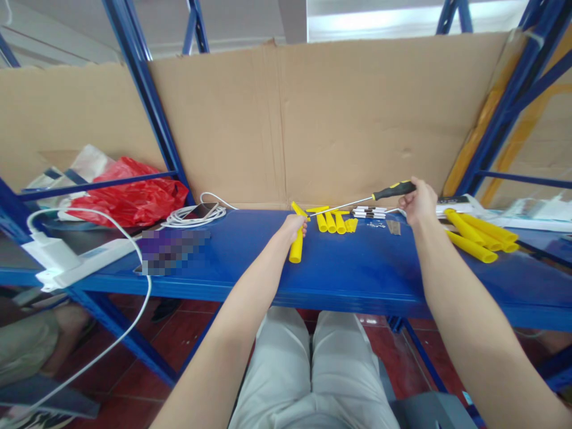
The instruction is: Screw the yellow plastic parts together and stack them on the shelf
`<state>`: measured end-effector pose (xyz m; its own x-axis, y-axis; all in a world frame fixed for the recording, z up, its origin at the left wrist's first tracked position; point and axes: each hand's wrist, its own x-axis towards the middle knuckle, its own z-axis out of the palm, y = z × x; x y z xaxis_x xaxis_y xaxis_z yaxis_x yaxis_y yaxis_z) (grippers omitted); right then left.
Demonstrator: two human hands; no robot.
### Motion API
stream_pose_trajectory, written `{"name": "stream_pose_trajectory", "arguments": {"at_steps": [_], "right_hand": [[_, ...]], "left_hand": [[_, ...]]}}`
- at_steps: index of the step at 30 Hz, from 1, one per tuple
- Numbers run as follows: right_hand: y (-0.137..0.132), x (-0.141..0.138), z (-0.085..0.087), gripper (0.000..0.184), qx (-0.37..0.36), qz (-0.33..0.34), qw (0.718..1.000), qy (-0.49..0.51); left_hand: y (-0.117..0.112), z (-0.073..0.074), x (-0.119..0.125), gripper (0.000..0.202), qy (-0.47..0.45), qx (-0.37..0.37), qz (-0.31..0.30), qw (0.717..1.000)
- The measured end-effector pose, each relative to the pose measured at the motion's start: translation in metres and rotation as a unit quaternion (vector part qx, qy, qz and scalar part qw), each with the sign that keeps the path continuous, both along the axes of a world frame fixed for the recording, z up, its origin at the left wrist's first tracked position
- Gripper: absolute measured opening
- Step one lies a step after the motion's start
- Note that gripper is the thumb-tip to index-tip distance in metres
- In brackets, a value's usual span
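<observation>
My left hand [295,225] is closed around a yellow tube [295,250] that stands out above and below the fist over the blue shelf [250,250]. A screwdriver [393,190] with a black and yellow handle is gripped at its handle end by my right hand [420,201]. Its long metal shaft slants left and down, the tip reaching the tube near my left fingers. Between the hands lie several short yellow tubes [331,223], small yellow pieces [351,225], a stack of white and black parts [369,212], tiny metal bits [376,224] and a small brownish-grey piece [394,227].
Longer yellow tubes [480,232] are piled at the right. To the left are a pixelated flat object [172,251], a power strip [93,262] with a white cable, a coiled cable [196,215] and a red plastic bag [134,193]. Cardboard [357,119] walls the back.
</observation>
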<state>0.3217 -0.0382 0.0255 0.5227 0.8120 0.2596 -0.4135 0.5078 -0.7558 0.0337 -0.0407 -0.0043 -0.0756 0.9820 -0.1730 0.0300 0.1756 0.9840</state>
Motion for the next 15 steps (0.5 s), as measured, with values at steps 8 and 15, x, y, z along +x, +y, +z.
{"name": "stream_pose_trajectory", "arguments": {"at_steps": [8, 15], "right_hand": [[-0.0065, 0.0003, 0.0035, 0.029, -0.032, 0.021, 0.999, 0.000], [-0.0101, -0.0041, 0.0050, 0.032, -0.039, 0.015, 0.999, 0.004]], "left_hand": [[-0.0022, 0.0010, 0.0006, 0.024, -0.003, -0.001, -0.002, 1.000], [-0.0016, 0.0016, 0.0007, 0.022, -0.003, -0.001, 0.000, 1.000]]}}
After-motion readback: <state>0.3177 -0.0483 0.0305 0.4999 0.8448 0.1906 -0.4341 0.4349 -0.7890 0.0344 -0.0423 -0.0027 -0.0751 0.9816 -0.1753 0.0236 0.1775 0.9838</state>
